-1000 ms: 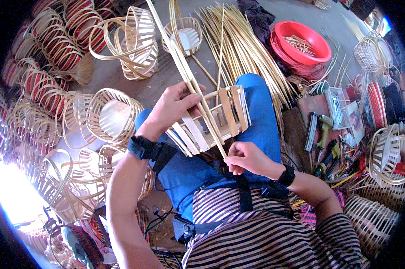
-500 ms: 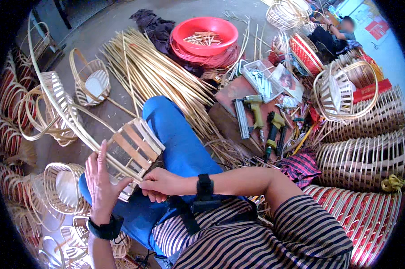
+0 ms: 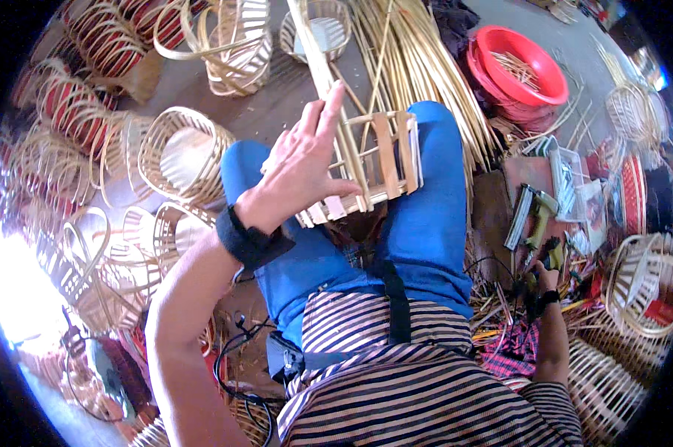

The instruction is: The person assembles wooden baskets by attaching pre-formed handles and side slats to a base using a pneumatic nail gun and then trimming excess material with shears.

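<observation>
Between my knees is a small unfinished basket [image 3: 387, 160] of light wooden slats and cane, lying tilted. My left hand [image 3: 299, 160] holds it by the near rim. Its thumb presses on the rim and its fingers lie along long cane strips [image 3: 316, 56] that run up past the basket. Far to the right, my right hand [image 3: 546, 278] is closed round an olive-and-black nail gun [image 3: 554, 255] low beside my knee; its fingers are partly hidden and blurred. A second nail gun [image 3: 534, 216], olive and silver, lies just beyond it.
A red basin [image 3: 549, 82] with short sticks stands at the far right. Long cane rods [image 3: 418, 67] lie beyond my knees. Finished baskets [image 3: 184, 156] crowd the left, more stand on the right. A clear tray [image 3: 567, 182] sits by the tools, near a checked cloth [image 3: 508, 350].
My right hand has left the basket and reached right to a nail gun. My left hand keeps the basket, now between my knees. The view has swung left.
</observation>
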Motion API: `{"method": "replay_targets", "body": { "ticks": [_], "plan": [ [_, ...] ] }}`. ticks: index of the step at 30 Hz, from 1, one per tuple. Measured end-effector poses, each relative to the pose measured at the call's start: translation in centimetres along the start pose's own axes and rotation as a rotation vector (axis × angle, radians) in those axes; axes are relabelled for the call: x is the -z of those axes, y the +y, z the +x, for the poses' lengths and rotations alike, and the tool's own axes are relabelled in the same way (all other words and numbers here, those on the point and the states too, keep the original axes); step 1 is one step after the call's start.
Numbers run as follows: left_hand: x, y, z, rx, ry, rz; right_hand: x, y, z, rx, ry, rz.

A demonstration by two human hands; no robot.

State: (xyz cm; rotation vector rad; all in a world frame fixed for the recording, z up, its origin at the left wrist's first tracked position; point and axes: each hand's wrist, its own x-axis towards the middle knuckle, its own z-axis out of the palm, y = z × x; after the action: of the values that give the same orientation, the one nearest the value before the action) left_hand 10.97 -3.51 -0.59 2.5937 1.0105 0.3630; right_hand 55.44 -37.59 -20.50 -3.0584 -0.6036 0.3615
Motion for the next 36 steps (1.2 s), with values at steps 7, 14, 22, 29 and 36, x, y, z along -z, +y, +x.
{"method": "replay_targets", "body": {
  "ticks": [7,14,22,29,36],
  "plan": [
    [0.1,0.1,-0.3,-0.003,0.010,0.044,-0.4,0.2,1.8,-0.022,-0.037,0.101],
    [0.0,-0.1,0.3,-0.019,0.022,0.027,7.5,-5.5,-4.6,0.257,-0.081,0.600],
    [-0.1,-0.1,0.2,-0.044,0.055,-0.012,15.7,-21.6,-17.2,0.971,-0.488,0.703],
    [-0.2,0.1,0.3,-0.023,0.079,0.028,15.6,-26.9,-20.2,1.362,-0.492,0.599],
    [-0.6,0.5,0.6,-0.026,0.093,0.003,15.3,-27.7,-20.2,1.358,-0.481,0.630]
  ]
}}
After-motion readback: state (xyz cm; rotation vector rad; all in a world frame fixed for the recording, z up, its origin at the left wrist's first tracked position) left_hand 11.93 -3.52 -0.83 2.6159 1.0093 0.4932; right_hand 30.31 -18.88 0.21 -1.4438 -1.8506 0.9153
